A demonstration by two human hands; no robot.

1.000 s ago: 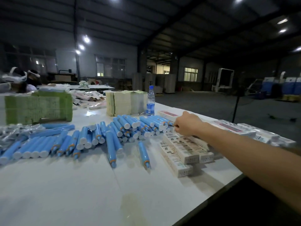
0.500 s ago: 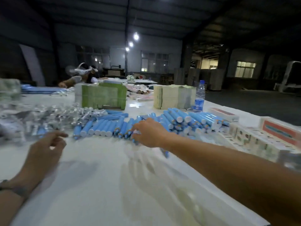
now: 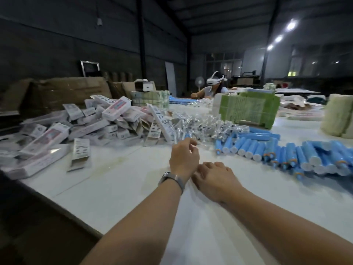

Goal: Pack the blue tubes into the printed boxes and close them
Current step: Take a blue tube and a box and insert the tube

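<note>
Blue tubes [image 3: 254, 148] with white caps lie in a long row on the white table [image 3: 118, 180], right of my hands. A heap of printed boxes [image 3: 86, 127] covers the table's left side. My left hand [image 3: 183, 157], a watch on its wrist, reaches to the near edge of a pile of clear plastic packets [image 3: 206, 127], and its curled fingertips pinch one packet. Just right of it, my right hand [image 3: 214, 178] rests low over the table, back up, fingers curled under. What is inside that hand is hidden.
Green-and-white stacks of flat cartons [image 3: 248, 109] stand behind the tubes, with another pale stack [image 3: 336, 115] at far right. Brown cardboard [image 3: 63, 90] leans at the back left. A person wearing a white headset [image 3: 214, 87] works at the far end. The table's front edge runs diagonally at lower left.
The view has swung left from the tubes to the box heap and packets. My right hand pulled back from the tubes to the middle. My left hand moved forward to the packets.
</note>
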